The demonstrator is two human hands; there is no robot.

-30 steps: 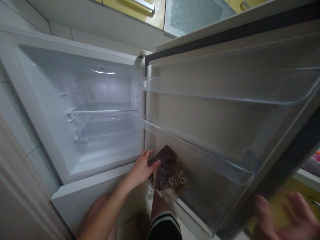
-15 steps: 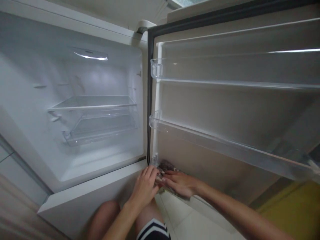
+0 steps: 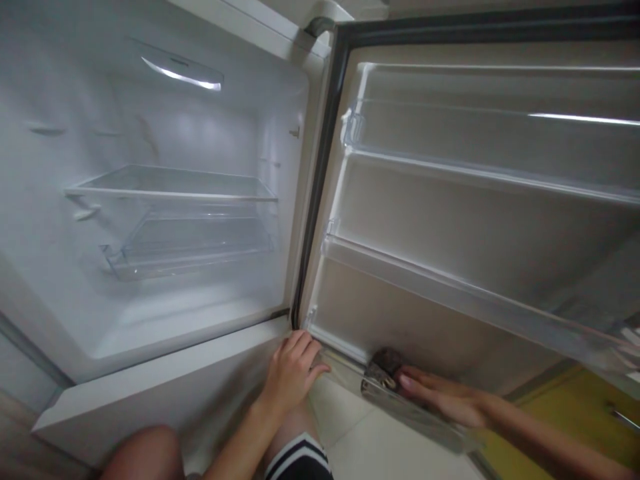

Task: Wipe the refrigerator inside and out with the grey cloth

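My left hand [image 3: 295,363] is closed over the left end of the lowest clear door bin [image 3: 343,363], near the hinge side, its thumb apart along the front. My right hand [image 3: 443,393] reaches into the same bin with a dark patterned cloth [image 3: 385,367] under its fingers. Part of the cloth also shows through the bin's clear front wall. The fingertips of my right hand are partly hidden by the cloth and the bin.
The refrigerator door [image 3: 450,213] stands wide, with two more clear bins [image 3: 475,170] above. At left, the lit compartment holds a glass shelf [image 3: 175,183] and a clear tray [image 3: 190,243]. A yellow cabinet [image 3: 585,427] is at lower right; my knees are below.
My right hand and the cloth have moved right along the bin, away from my left hand. My left hand stays at the bin's left end. The camera view has shifted.
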